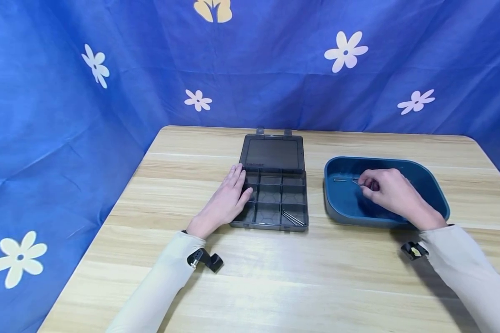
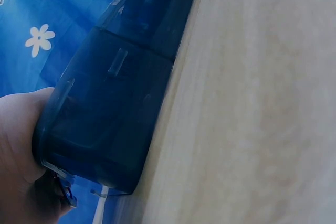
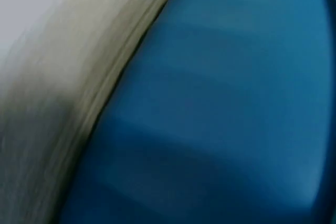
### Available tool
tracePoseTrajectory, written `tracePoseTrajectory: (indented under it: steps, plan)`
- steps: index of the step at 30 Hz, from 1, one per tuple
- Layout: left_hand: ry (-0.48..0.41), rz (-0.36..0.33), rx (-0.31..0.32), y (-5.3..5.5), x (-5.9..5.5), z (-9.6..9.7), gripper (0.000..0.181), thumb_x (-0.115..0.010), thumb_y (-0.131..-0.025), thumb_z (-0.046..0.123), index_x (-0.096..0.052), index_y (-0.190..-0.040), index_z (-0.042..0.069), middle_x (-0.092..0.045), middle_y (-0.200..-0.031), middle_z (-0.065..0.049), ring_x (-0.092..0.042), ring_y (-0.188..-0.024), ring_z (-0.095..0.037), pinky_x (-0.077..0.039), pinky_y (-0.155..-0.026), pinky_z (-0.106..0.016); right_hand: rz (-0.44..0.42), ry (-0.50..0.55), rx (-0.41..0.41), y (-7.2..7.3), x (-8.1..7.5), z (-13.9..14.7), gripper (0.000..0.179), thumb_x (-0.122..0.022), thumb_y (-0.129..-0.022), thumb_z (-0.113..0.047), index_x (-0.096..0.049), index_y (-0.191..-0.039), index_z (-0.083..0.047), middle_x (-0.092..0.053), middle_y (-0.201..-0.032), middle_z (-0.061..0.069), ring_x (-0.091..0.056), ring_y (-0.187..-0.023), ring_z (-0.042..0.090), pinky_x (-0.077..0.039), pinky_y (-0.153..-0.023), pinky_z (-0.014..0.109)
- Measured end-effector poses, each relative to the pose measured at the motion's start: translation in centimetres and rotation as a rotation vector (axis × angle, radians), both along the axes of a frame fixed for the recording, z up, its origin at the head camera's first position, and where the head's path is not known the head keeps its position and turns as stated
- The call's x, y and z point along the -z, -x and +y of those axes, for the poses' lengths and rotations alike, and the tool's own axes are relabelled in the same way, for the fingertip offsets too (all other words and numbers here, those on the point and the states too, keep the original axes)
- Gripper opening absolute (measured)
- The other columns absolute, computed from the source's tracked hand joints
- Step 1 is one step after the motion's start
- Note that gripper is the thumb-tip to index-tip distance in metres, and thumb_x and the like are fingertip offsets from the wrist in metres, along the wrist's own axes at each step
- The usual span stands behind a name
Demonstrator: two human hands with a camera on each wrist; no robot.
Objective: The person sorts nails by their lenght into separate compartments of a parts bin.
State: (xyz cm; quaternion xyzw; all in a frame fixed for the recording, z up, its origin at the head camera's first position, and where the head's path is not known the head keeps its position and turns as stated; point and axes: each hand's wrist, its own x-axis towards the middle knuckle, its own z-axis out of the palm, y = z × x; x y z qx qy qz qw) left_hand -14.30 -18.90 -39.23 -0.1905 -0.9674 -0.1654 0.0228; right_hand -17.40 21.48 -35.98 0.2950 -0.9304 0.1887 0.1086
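Note:
A dark see-through compartment box (image 1: 268, 207) lies with its lid (image 1: 272, 153) folded back. My left hand (image 1: 229, 196) rests on its left edge, fingers straight and thumb over the left compartments. The left wrist view shows the box's side wall (image 2: 105, 103) close up, with part of that hand beside it. Several long metal screws (image 1: 292, 218) lie in the front right compartment. Inside the blue bin (image 1: 439, 189), my right hand (image 1: 389, 189) pinches a thin screw (image 1: 355, 182) between curled thumb and finger. The fingertips partly hide it.
Another screw (image 1: 339, 180) lies on the bin's floor, left of the right hand. The bin's outer wall (image 3: 210, 103) fills most of the right wrist view. Under everything is a wooden table (image 1: 275, 277), with a blue flowered cloth (image 1: 266, 60) behind it.

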Motion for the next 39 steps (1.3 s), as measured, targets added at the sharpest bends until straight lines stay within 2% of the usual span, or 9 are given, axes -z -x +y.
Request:
tracePoseTrajectory:
  steps: [6, 14, 20, 28, 33, 39]
  plan:
    - [0.007, -0.013, -0.004, 0.0, 0.1, 0.1, 0.062, -0.032, -0.105, 0.034, -0.026, -0.146, -0.012, -0.012, -0.157, -0.026, -0.008, -0.146, -0.037, -0.013, -0.118, -0.046, -0.008, 0.025, 0.001, -0.3, 0.4, -0.6, 0.009, -0.07, -0.079, -0.002, -0.07, -0.085, -0.008, -0.062, -0.069, -0.004, -0.054, -0.061, 0.008, -0.045, -0.054, 0.028]
    - [0.007, -0.026, -0.011, 0.2, 0.3, 0.1, 0.061, -0.033, -0.105, 0.033, -0.025, -0.146, -0.012, -0.011, -0.158, -0.025, -0.008, -0.146, -0.036, -0.013, -0.118, -0.046, 0.0, 0.127, -0.001, -0.6, 0.8, -1.5, 0.01, -0.067, -0.08, 0.0, -0.07, -0.086, -0.007, -0.062, -0.07, -0.004, -0.054, -0.062, 0.008, -0.046, -0.055, 0.025]
    - [-0.003, -0.028, -0.012, 0.1, 0.3, 0.1, 0.061, -0.034, -0.105, 0.032, -0.025, -0.146, -0.012, -0.011, -0.158, -0.025, -0.007, -0.146, -0.036, -0.012, -0.118, -0.045, 0.018, 0.19, 0.008, -1.3, 0.1, -3.0, 0.009, -0.067, -0.082, -0.001, -0.071, -0.086, -0.008, -0.06, -0.069, -0.005, -0.051, -0.061, 0.009, -0.042, -0.055, 0.021]
    - [0.003, -0.015, -0.006, 0.2, -0.1, 0.2, 0.061, -0.033, -0.105, 0.032, -0.025, -0.146, -0.013, -0.012, -0.157, -0.026, -0.008, -0.146, -0.038, -0.012, -0.118, -0.046, -0.028, 0.15, 0.006, -2.6, -0.5, -5.3, 0.008, -0.067, -0.085, -0.005, -0.071, -0.091, -0.007, -0.063, -0.074, -0.002, -0.052, -0.062, 0.01, -0.045, -0.053, 0.025]
    - [0.002, -0.03, -0.01, 0.1, -0.1, 0.2, 0.062, -0.032, -0.105, 0.033, -0.024, -0.147, -0.012, -0.011, -0.158, -0.025, -0.007, -0.146, -0.037, -0.012, -0.118, -0.046, -0.016, 0.136, -0.038, -3.3, -0.4, -6.8, 0.01, -0.067, -0.084, -0.004, -0.072, -0.092, -0.006, -0.065, -0.077, -0.001, -0.053, -0.063, 0.01, -0.045, -0.054, 0.027]
    - [-0.001, -0.025, -0.009, 0.1, -0.1, 0.2, 0.061, -0.032, -0.105, 0.032, -0.024, -0.146, -0.013, -0.011, -0.158, -0.025, -0.006, -0.146, -0.037, -0.012, -0.118, -0.046, 0.101, 0.169, -0.14, -4.1, -0.5, -8.4, 0.009, -0.067, -0.081, -0.001, -0.07, -0.089, -0.005, -0.064, -0.078, 0.0, -0.051, -0.062, 0.009, -0.044, -0.053, 0.026]
